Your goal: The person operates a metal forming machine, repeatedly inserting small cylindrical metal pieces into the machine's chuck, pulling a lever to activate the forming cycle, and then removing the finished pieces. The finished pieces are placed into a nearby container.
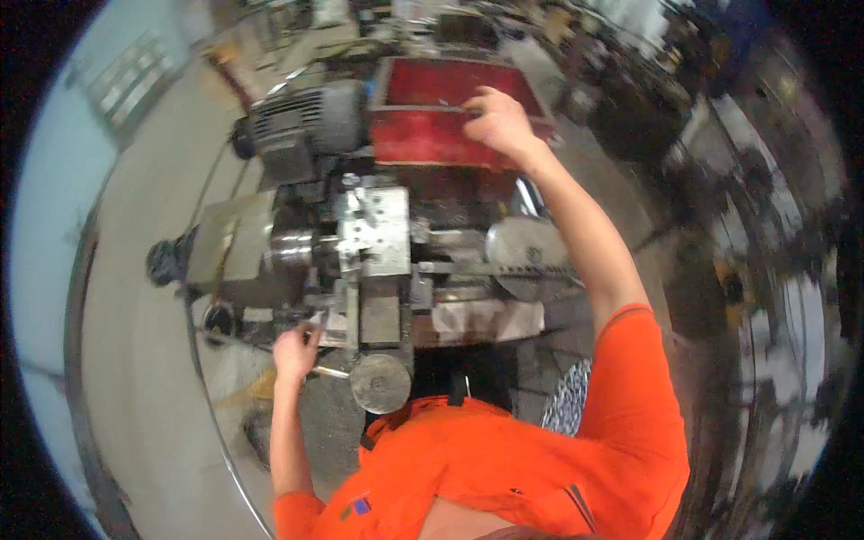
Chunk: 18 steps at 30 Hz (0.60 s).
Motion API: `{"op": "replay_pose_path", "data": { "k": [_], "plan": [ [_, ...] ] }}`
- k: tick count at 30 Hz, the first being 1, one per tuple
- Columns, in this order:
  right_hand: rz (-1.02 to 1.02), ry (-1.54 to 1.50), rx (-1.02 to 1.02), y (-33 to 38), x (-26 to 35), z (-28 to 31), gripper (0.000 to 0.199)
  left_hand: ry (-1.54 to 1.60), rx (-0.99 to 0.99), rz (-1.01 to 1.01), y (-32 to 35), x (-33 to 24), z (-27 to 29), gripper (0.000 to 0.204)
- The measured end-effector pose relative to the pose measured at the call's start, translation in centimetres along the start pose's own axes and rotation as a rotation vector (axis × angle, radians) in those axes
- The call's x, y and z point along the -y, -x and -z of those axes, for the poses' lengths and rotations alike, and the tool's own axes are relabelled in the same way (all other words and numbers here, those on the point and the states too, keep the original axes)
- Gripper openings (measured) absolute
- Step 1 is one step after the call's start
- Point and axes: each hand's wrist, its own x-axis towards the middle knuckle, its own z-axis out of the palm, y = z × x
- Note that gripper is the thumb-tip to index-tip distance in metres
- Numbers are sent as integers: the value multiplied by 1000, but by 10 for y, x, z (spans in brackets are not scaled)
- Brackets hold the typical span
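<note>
My right hand [499, 122] reaches over the near side of a red open-topped box [418, 135] with a wooden rim. Its fingers are curled in, and whatever they hold, if anything, is too small to make out. Low on the left, my left hand [295, 353] is at the front of a small lathe-like machine, below its round metal spindle [292, 247]. Thumb and fingers there come together around something dark and blurred. Just right of that hand are a short light-coloured handle [331, 371] and a round metal handwheel [380, 383].
A grey finned electric motor [301, 121] stands behind the machine, left of the box. A drilled metal block [376, 229] sits mid-machine. A larger metal disc [525, 255] lies under my right forearm. A cable [209, 414] runs along the floor at left. Blurred machinery fills the right side.
</note>
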Motion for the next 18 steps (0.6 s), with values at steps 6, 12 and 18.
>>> {"op": "replay_pose_path", "data": {
  "k": [6, 12, 18],
  "plan": [
    [-397, -477, 125, 134, 40, 118, 34, 107, -12, 48, 9, 7, 4, 27],
    [-1183, -210, 540, 358, 21, 195, 26, 172, 152, -38, -4, 8, -3, 23],
    [-1434, 88, 957, 503, 28, 153, 39, 186, 183, 16, -4, 8, -4, 20]
  ]
}}
